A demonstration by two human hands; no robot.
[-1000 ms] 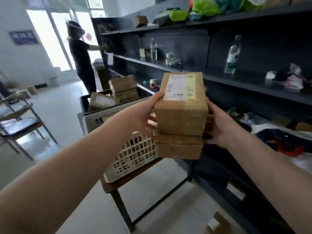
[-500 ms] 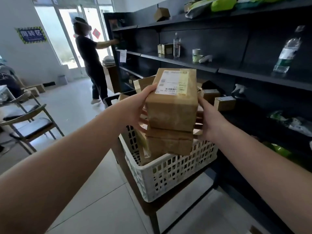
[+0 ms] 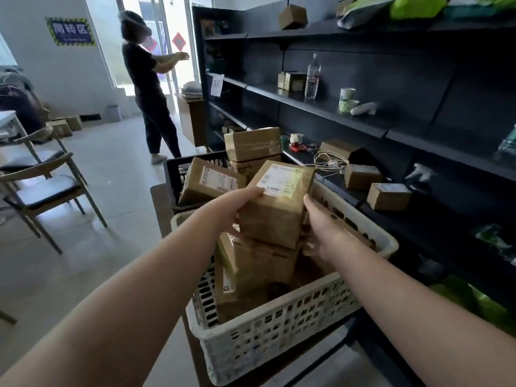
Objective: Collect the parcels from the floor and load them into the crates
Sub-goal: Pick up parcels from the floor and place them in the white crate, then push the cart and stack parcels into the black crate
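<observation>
Clamped between left hand (image 3: 237,203) and right hand (image 3: 325,227): top parcel (image 3: 275,205), directly above white crate (image 3: 279,328), long axis running away from the person.

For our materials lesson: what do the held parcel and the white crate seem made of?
Held parcel: brown corrugated cardboard by its look, matte, with a glossy printed paper label. White crate: likely moulded plastic, going by its uniform lattice holes and rounded rim, slightly scuffed.
</observation>
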